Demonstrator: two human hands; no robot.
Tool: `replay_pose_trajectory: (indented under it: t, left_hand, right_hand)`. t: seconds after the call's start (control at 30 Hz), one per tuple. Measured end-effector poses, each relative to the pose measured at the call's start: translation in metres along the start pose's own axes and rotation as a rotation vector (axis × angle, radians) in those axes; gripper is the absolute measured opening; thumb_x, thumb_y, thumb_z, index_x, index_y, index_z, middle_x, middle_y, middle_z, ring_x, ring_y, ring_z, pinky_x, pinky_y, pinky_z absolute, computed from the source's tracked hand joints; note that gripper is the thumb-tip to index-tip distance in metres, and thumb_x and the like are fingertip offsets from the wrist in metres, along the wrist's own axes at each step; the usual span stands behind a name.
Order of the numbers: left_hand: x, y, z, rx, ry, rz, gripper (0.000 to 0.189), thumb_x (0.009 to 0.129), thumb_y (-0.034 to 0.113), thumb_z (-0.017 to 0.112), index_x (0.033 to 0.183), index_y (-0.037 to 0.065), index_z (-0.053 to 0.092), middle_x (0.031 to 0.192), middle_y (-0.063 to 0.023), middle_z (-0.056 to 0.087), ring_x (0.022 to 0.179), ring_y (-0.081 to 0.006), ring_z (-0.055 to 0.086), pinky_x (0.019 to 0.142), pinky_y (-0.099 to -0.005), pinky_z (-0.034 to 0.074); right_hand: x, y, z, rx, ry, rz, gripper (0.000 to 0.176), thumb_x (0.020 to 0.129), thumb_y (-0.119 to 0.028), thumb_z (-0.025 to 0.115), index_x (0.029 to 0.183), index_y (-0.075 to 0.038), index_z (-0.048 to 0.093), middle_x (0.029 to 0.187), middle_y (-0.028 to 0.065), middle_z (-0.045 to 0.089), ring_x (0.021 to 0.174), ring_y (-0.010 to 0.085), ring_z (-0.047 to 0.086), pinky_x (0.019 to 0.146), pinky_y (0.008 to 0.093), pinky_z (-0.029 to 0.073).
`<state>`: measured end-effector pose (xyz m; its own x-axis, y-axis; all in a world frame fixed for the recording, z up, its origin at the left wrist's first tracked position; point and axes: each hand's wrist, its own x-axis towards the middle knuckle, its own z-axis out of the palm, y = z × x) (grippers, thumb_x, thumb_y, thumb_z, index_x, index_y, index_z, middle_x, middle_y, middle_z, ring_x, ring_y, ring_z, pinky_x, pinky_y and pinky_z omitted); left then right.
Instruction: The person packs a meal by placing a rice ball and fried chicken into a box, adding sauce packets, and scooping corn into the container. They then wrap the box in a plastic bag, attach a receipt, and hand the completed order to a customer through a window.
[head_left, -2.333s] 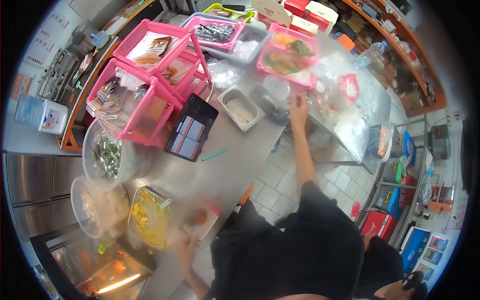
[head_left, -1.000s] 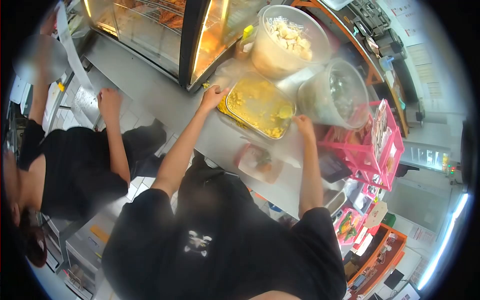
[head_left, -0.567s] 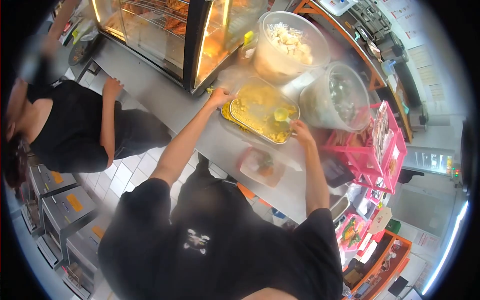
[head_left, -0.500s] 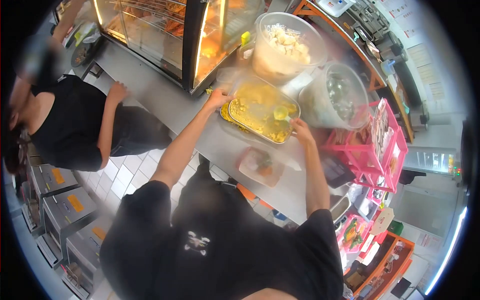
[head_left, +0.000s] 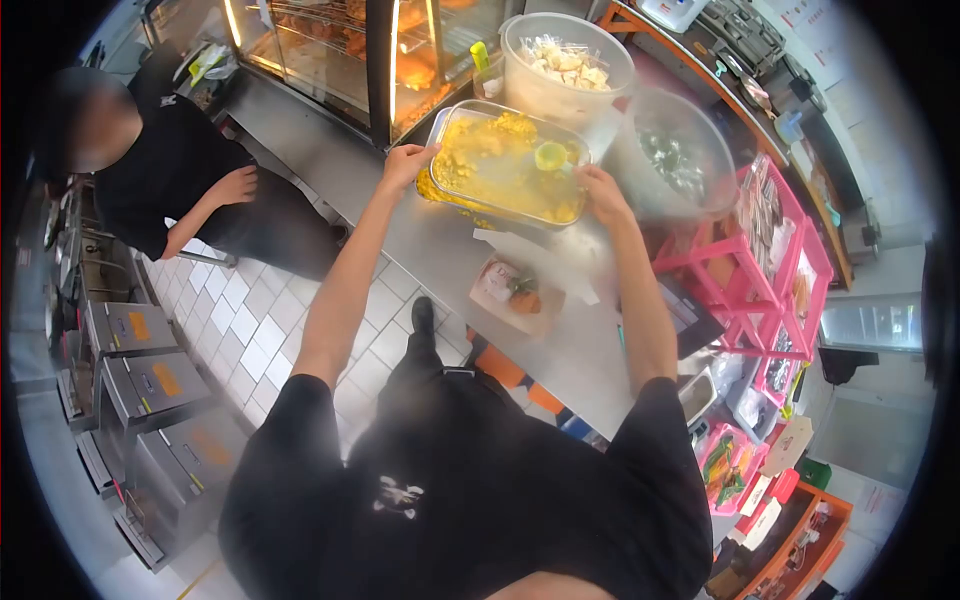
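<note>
A rectangular metal tray of crumbly yellow food is gripped at both ends. My left hand closes on its left rim, thumb on top. At the opposite rim, my right hand is closed in the same way. A pale green scoop lies in the food near that hand; whether its handle is also under my fingers cannot be made out. Beneath the tray, more yellow food shows along the left side, its container mostly hidden. Closer to me sits an open takeaway box with food inside.
A large tub of bagged pale pieces and a cloudy tub stand behind. At right is a pink rack. A lit display cabinet borders the metal counter. A co-worker stands at left.
The view has shifted, so the tray and tubs appear higher. Both my hands keep their places at the tray's ends. The co-worker's head and arm have moved.
</note>
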<state>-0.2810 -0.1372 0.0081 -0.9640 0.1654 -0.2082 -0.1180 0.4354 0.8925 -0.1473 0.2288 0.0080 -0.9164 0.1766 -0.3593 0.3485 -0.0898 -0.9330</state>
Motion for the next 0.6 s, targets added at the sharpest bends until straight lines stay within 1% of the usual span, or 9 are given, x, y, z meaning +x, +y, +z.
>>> replay_pose_trajectory:
  t: [0.03, 0.07, 0.13, 0.3, 0.33, 0.37, 0.47, 0.53, 0.6]
  left_hand:
    - [-0.007, 0.005, -0.002, 0.007, 0.045, 0.017, 0.056, 0.082, 0.045, 0.072, 0.108, -0.004, 0.068, 0.095, -0.0127, 0.069, 0.090, -0.0157, 0.063, 0.076, -0.0286, 0.048]
    - [-0.014, 0.010, -0.003, 0.006, 0.049, 0.009, 0.056, 0.082, 0.045, 0.072, 0.108, -0.004, 0.068, 0.095, -0.0127, 0.069, 0.090, -0.0157, 0.063, 0.076, -0.0286, 0.048]
    - [-0.018, 0.020, -0.006, -0.108, 0.037, 0.010, 0.056, 0.081, 0.045, 0.073, 0.107, -0.004, 0.068, 0.100, -0.0145, 0.069, 0.097, -0.0181, 0.062, 0.085, -0.0304, 0.046]
    - [-0.008, 0.024, -0.005, -0.091, -0.017, 0.054, 0.055, 0.080, 0.044, 0.074, 0.107, -0.004, 0.069, 0.101, -0.0136, 0.069, 0.096, -0.0182, 0.062, 0.088, -0.0311, 0.045]
    - [-0.008, 0.026, -0.001, -0.091, -0.020, 0.074, 0.055, 0.080, 0.044, 0.074, 0.106, -0.004, 0.069, 0.100, -0.0131, 0.070, 0.097, -0.0181, 0.062, 0.088, -0.0313, 0.045]
    - [-0.005, 0.028, -0.002, -0.097, -0.019, 0.083, 0.055, 0.080, 0.044, 0.074, 0.106, -0.004, 0.069, 0.100, -0.0131, 0.070, 0.097, -0.0181, 0.062, 0.088, -0.0313, 0.045]
    - [-0.010, 0.029, -0.006, -0.089, 0.036, 0.091, 0.051, 0.081, 0.043, 0.074, 0.101, -0.003, 0.069, 0.092, -0.0114, 0.069, 0.092, -0.0171, 0.063, 0.083, -0.0296, 0.047]
    - [-0.015, 0.030, -0.017, -0.232, -0.069, 0.024, 0.048, 0.082, 0.042, 0.074, 0.100, -0.001, 0.063, 0.088, -0.0097, 0.066, 0.089, -0.0161, 0.063, 0.076, -0.0278, 0.049]
    - [-0.018, 0.023, -0.032, -0.319, -0.133, -0.017, 0.046, 0.083, 0.040, 0.073, 0.102, 0.000, 0.060, 0.090, -0.0099, 0.064, 0.089, -0.0156, 0.062, 0.073, -0.0277, 0.050]
  right_hand:
    - [-0.006, -0.003, 0.004, 0.060, 0.001, 0.002, 0.022, 0.090, -0.034, 0.066, 0.090, -0.013, 0.058, 0.085, -0.0010, 0.055, 0.076, 0.0103, 0.054, 0.062, 0.0287, 0.047]
    - [-0.011, -0.006, 0.006, 0.058, -0.005, 0.009, 0.022, 0.090, -0.034, 0.066, 0.090, -0.013, 0.058, 0.085, -0.0010, 0.055, 0.076, 0.0103, 0.054, 0.062, 0.0287, 0.047]
    - [-0.021, -0.015, 0.006, 0.118, -0.013, -0.020, 0.022, 0.091, -0.033, 0.065, 0.088, -0.013, 0.057, 0.084, -0.0013, 0.054, 0.077, 0.0109, 0.053, 0.064, 0.0286, 0.047]
    - [-0.040, -0.025, 0.006, 0.121, 0.022, -0.034, 0.019, 0.092, -0.030, 0.065, 0.089, -0.012, 0.058, 0.084, -0.0014, 0.055, 0.076, 0.0114, 0.054, 0.064, 0.0280, 0.048]
    - [-0.043, -0.020, 0.004, 0.150, 0.048, -0.034, 0.017, 0.092, -0.028, 0.063, 0.094, -0.011, 0.058, 0.089, -0.0002, 0.056, 0.080, 0.0131, 0.056, 0.068, 0.0297, 0.049]
    - [-0.043, -0.020, 0.005, 0.177, 0.070, -0.034, 0.017, 0.093, -0.025, 0.062, 0.099, -0.010, 0.059, 0.093, 0.0011, 0.057, 0.084, 0.0149, 0.058, 0.071, 0.0314, 0.051]
    - [-0.052, -0.026, 0.005, 0.202, 0.064, -0.018, 0.018, 0.093, -0.026, 0.062, 0.101, -0.010, 0.059, 0.094, 0.0007, 0.056, 0.084, 0.0139, 0.057, 0.073, 0.0311, 0.050]
    - [-0.063, -0.035, 0.015, 0.194, 0.077, -0.027, 0.018, 0.093, -0.027, 0.061, 0.102, -0.010, 0.059, 0.094, 0.0001, 0.056, 0.083, 0.0133, 0.056, 0.073, 0.0307, 0.050]
    - [-0.070, -0.060, 0.030, 0.164, 0.104, -0.053, 0.018, 0.093, -0.027, 0.061, 0.101, -0.011, 0.059, 0.092, -0.0018, 0.055, 0.081, 0.0115, 0.054, 0.072, 0.0299, 0.049]
